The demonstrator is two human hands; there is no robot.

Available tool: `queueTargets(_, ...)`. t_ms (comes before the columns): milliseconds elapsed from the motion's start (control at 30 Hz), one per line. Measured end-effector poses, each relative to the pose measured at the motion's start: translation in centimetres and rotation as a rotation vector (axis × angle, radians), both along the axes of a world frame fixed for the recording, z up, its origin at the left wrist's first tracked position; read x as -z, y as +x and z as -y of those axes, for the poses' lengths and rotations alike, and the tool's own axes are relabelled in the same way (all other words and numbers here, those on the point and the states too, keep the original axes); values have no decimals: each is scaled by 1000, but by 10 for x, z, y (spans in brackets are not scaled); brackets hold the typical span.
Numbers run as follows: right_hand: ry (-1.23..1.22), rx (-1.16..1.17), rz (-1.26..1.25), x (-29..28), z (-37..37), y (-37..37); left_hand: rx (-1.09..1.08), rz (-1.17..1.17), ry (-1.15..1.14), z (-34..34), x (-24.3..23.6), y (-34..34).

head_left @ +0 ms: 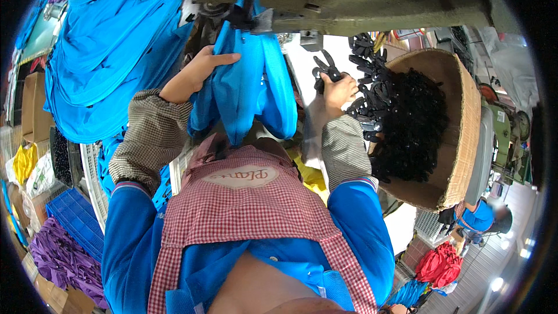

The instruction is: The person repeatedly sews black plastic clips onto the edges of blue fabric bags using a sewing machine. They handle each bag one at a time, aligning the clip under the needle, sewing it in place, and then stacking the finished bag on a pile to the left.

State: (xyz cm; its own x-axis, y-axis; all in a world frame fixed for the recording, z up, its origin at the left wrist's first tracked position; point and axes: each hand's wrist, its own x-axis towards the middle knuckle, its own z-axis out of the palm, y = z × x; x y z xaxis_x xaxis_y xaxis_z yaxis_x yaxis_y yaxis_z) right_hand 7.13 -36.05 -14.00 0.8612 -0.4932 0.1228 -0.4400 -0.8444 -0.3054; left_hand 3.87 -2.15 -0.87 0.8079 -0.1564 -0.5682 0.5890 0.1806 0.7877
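My left hand (208,71) grips the side of a blue fabric piece (237,87), thumb laid across its front and other fingers hidden behind. The fabric hangs in several folds from a dark metal part (243,18) under the green machine (349,0). To the right, my right hand (339,93) is closed on several black plastic pieces (326,65), elongated and rounded at the ends, over a white surface (305,61). Beside that hand lie many similar black pieces (367,75), spilling from an open cardboard box (462,134).
A large heap of blue fabric (116,52) lies at the left. Lower left are a blue plastic crate (75,221) and purple fabric (67,261). The machine body overhangs the far side. At the lower right are red fabric (440,264) and another person (479,216) in blue.
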Motion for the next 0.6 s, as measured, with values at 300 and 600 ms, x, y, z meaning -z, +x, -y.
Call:
queueTargets(300,750,-650,516,-131,-103,-37,261,97,-134,-13,6,10)
queueTargets(600,121,-1261,795,-147,-157,-23,253,30,-159,-22,4,17)
